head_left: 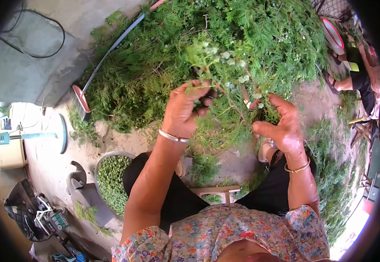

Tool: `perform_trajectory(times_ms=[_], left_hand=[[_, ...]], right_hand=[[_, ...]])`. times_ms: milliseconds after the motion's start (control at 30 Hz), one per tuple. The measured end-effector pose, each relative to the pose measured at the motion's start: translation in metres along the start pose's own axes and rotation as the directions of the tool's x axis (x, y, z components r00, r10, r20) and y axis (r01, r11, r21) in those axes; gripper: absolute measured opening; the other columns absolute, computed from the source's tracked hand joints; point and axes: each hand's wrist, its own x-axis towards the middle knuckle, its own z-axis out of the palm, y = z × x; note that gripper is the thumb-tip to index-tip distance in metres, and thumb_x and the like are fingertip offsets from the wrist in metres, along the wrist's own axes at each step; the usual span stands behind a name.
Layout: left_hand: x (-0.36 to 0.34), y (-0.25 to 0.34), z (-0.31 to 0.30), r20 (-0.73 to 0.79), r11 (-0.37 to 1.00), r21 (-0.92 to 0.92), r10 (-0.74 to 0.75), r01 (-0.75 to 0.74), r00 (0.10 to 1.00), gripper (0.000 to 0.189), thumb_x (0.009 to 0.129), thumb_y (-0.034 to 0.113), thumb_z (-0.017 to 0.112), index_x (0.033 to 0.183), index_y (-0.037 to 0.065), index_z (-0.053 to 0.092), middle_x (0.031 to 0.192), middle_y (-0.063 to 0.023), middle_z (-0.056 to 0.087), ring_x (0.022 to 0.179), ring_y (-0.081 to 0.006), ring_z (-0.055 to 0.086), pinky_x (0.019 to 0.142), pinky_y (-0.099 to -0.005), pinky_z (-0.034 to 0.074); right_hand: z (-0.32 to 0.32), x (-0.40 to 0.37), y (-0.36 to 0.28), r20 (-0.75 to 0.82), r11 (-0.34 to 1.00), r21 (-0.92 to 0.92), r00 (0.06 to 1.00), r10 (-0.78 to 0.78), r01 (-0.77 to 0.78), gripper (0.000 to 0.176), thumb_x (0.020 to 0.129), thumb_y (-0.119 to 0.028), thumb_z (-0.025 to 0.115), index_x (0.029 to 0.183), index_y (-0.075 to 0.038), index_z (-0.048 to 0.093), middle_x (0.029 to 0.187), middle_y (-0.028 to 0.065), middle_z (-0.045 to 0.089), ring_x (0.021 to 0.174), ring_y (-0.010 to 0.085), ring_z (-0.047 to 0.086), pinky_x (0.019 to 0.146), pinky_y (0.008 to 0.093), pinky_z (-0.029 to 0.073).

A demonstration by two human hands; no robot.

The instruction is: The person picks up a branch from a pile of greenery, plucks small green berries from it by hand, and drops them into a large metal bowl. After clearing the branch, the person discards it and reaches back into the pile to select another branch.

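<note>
My left hand [184,110] is raised in front of me with its fingers closed around a green leafy sprig [218,61] that carries small pale green fruits. My right hand [279,126] pinches the lower stem of the same sprig between thumb and fingers. Behind the sprig lies a big heap of cut green branches [207,39] on the ground. A metal basin [105,157] full of small green fruits stands by my left knee.
A broom [95,76] leans into the heap at the left. A low wooden stool [216,191] is under me. A standing fan [28,136] and a scooter [28,209] are at the far left. Another person [356,74] sits at the right.
</note>
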Motion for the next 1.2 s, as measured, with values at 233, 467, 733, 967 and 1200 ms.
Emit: perform_trajectory(times_ms=[233,467,733,967,1200], left_hand=[[0.013,-0.045,-0.019,0.506,0.361,0.648,0.455,-0.671,0.733,0.067,0.060,-0.003,0.068,0.124,0.009,0.052,0.103,-0.0072,0.062,0.095,-0.0274,0.057,0.084,-0.0345,0.043],[0.001,-0.030,0.017,-0.139,0.948,0.101,0.314,-0.301,0.939,0.020,0.080,0.011,0.067,0.097,0.006,0.058,0.077,-0.0035,0.061,0.058,-0.0128,0.054,0.044,-0.0245,0.039],[0.009,-0.002,-0.011,-0.126,0.990,-0.020,0.136,-0.139,0.983,0.025,0.085,0.011,0.059,0.108,0.006,0.051,0.090,-0.0074,0.059,0.063,-0.0132,0.054,0.039,-0.0164,0.035],[0.023,0.038,-0.052,0.006,0.839,-0.544,0.009,-0.005,1.000,0.023,0.089,0.025,0.059,0.080,0.006,0.049,0.070,-0.0061,0.051,0.057,-0.0093,0.049,0.039,-0.0172,0.032],[0.002,-0.009,0.009,0.210,0.904,-0.417,-0.010,0.099,0.978,0.020,0.085,0.026,0.062,0.085,0.007,0.057,0.073,-0.0106,0.057,0.052,-0.0143,0.050,0.037,-0.0196,0.036]], right_hand=[[0.008,0.006,0.000,0.088,0.994,-0.075,0.993,-0.075,0.082,0.030,0.068,0.006,0.068,0.096,0.001,0.059,0.087,0.0042,0.057,0.067,0.0091,0.056,0.058,0.0245,0.050],[0.012,0.006,-0.002,0.134,1.000,-0.025,0.991,0.022,-0.019,0.032,0.068,0.006,0.068,0.098,0.002,0.059,0.086,0.0044,0.059,0.067,0.0089,0.057,0.057,0.0245,0.050],[0.011,-0.001,0.010,0.129,0.979,0.158,0.986,0.108,-0.128,0.034,0.068,0.005,0.071,0.100,0.006,0.058,0.079,0.0077,0.060,0.061,0.0103,0.058,0.055,0.0249,0.049],[-0.003,-0.004,0.009,0.045,0.895,0.446,0.999,0.016,-0.034,0.039,0.067,0.009,0.071,0.103,0.004,0.056,0.081,0.0087,0.061,0.058,0.0148,0.058,0.051,0.0276,0.049],[-0.011,-0.002,0.003,0.067,0.829,0.552,0.996,0.059,-0.086,0.041,0.062,0.002,0.075,0.099,0.007,0.057,0.078,0.0104,0.061,0.053,0.0147,0.056,0.044,0.0266,0.045]])
